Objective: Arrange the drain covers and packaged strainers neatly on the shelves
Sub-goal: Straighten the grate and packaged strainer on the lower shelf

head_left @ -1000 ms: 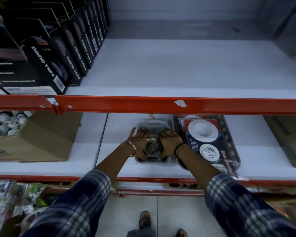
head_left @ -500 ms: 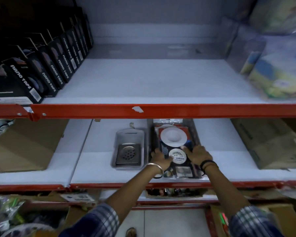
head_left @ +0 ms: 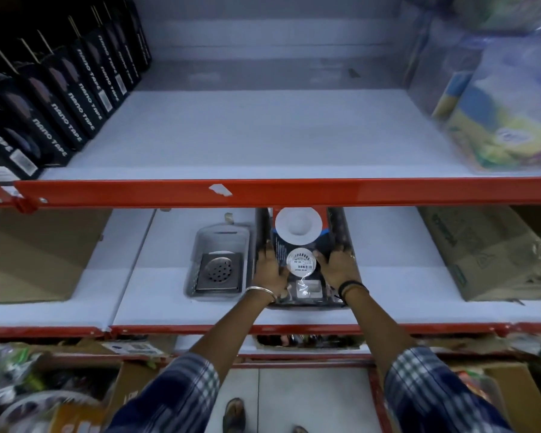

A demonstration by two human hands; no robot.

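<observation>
The packaged strainer (head_left: 300,257) lies on the middle shelf (head_left: 388,257), just beside the boxed drain cover (head_left: 219,267). Left hand (head_left: 270,270) and right hand (head_left: 336,267) press its side edges, grip spread flat. Bare shelf lies rightward before the cardboard box (head_left: 481,254).

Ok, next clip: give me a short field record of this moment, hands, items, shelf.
left hand: flat on left edge of the strainer pack
right hand: flat on its right edge
strainer pack: lying flat on the middle shelf, partly under the red beam
drain cover: in clear packaging, just left of the pack, untouched
upper shelf: tape boxes at left
cardboard boxes: on the middle shelf at both sides
</observation>
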